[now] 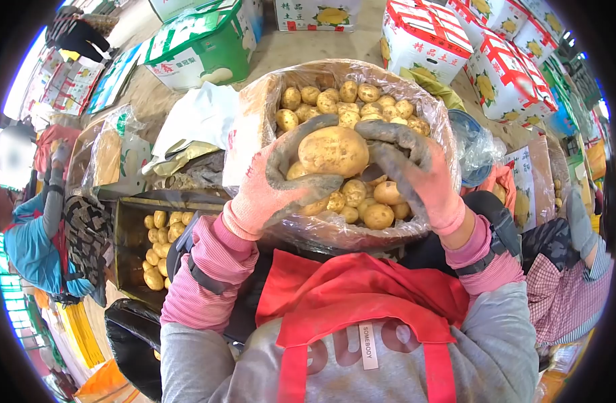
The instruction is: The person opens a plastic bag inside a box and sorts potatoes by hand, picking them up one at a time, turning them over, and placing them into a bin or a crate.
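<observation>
A large potato [333,150] is held up over a plastic-lined cardboard box [257,101] of potatoes. My left hand [281,178], in a pink glove with a dirty grey palm, closes on it, fingers along the top and thumb below. From the other side my right hand [418,168], gloved the same way, is cupped with its fingertips against the potato's right edge. Smaller potatoes [378,216] fill the box beneath and behind both hands. The hands cover part of that pile.
A dark crate [134,269] with potatoes stands at my left. A green carton [207,50] and red-white cartons [425,40] stand ahead. White sheeting [197,117] lies left of the box, a blue tub [479,174] right. People sit at left [36,242] and right [570,289].
</observation>
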The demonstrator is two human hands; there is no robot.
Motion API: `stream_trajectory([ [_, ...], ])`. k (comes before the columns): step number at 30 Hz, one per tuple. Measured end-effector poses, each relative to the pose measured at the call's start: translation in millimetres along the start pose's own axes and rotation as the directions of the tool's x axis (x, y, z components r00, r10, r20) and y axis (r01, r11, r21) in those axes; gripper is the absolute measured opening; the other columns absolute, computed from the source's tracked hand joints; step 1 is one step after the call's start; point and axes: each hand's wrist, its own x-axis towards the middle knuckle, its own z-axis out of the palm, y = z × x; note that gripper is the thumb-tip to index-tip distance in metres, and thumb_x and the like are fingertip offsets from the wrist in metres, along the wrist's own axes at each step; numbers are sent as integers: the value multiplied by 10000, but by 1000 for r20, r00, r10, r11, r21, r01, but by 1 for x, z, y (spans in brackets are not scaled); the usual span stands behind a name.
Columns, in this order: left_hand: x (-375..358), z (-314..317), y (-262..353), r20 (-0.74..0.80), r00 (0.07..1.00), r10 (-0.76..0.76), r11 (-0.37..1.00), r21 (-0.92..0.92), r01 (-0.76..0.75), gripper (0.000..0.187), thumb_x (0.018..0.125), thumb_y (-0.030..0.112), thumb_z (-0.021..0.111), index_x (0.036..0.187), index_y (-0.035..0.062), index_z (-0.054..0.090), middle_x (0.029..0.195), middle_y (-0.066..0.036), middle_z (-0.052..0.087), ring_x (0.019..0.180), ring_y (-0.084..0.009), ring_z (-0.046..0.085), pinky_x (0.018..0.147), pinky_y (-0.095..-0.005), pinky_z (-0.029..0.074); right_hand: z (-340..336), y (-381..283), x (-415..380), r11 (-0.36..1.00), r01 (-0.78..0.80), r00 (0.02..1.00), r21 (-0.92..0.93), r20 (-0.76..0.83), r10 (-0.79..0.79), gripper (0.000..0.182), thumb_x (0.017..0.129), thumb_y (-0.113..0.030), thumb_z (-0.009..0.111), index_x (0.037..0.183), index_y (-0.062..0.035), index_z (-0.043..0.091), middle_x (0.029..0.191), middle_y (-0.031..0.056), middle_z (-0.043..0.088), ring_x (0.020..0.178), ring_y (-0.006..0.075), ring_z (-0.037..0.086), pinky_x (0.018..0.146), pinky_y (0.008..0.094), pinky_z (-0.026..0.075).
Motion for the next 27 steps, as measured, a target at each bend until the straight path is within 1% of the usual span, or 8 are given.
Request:
stream_trajectory([
  [13, -2, -11, -21, -27, 998, 54, 944, 327, -42, 719, 726, 98, 765, 1348, -35, 432, 1278, -111, 557, 1160, -167, 528, 1025, -324, 400, -8, 14, 1, 999, -49, 983, -15, 176, 51, 495, 898, -284, 633, 1260, 27, 504, 1073, 136, 632, 954, 178, 622, 780, 293, 511],
  [17, -3, -18, -39, -87, 996, -26, 927, 370, 57, 679, 695, 82, 742, 1302, -60, 473, 1201, -136, 599, 1110, -193, 566, 974, -331, 440, -3, 38, -3, 761, 312, 950, -569, 161, -269, 510, 905, -414, 588, 1254, -48, 522, 1113, 174, 603, 1014, 323, 599, 891, 384, 475],
  [19, 3, 12, -6, -80, 983, -165, 976, 130, 174, 631, 734, 36, 720, 1306, -60, 473, 1172, -121, 601, 1050, -183, 589, 924, -321, 468, -3, 31, -4, 973, 43, 999, -227, 23, -39, 450, 921, -382, 573, 1241, -67, 542, 1112, 149, 613, 1005, 285, 601, 895, 375, 475],
  [21, 3, 15, -4, -136, 979, -151, 984, 73, 162, 595, 748, -19, 688, 1302, -64, 474, 1176, -125, 603, 1050, -189, 594, 923, -317, 466, -18, 73, 15, 141, 520, 648, -842, 282, -707, 390, 935, -353, 569, 1205, -71, 571, 1003, 87, 645, 907, 173, 610, 793, 320, 503],
  [22, 0, 3, -14, -148, 975, -163, 982, 67, 175, 601, 744, -28, 695, 1303, -58, 478, 1208, -121, 587, 1084, -190, 576, 942, -310, 450, -20, 57, 13, 120, 508, 641, -853, 282, -714, 390, 935, -353, 569, 1205, -71, 571, 1003, 87, 645, 907, 173, 610, 793, 320, 503],
  [23, -2, 5, -16, -159, 977, -141, 985, 76, 155, 547, 764, 16, 684, 1274, -53, 500, 1127, -138, 619, 994, -200, 613, 872, -310, 488, -13, 31, 9, 760, 295, 943, -579, 50, -328, 378, 942, -324, 566, 1206, -53, 572, 1042, 74, 638, 954, 159, 591, 842, 312, 484],
  [24, -2, 7, -15, -176, 977, -120, 987, 87, 137, 497, 783, 59, 674, 1245, -48, 522, 1046, -155, 650, 904, -211, 650, 802, -309, 526, -7, 17, 7, 976, -200, 973, -87, 97, 208, 366, 949, -295, 562, 1207, -36, 573, 1082, 62, 630, 1002, 145, 572, 892, 305, 464],
  [27, -3, 9, 9, 71, 940, -335, 906, -251, 341, 429, 824, 195, 622, 1178, -35, 547, 798, -181, 661, 622, -227, 647, 554, -306, 544, -14, 27, 10, 993, -47, 985, 108, 172, 28, 369, 924, -280, 612, 1191, -26, 584, 1084, 28, 633, 933, 88, 569, 829, 265, 485],
])
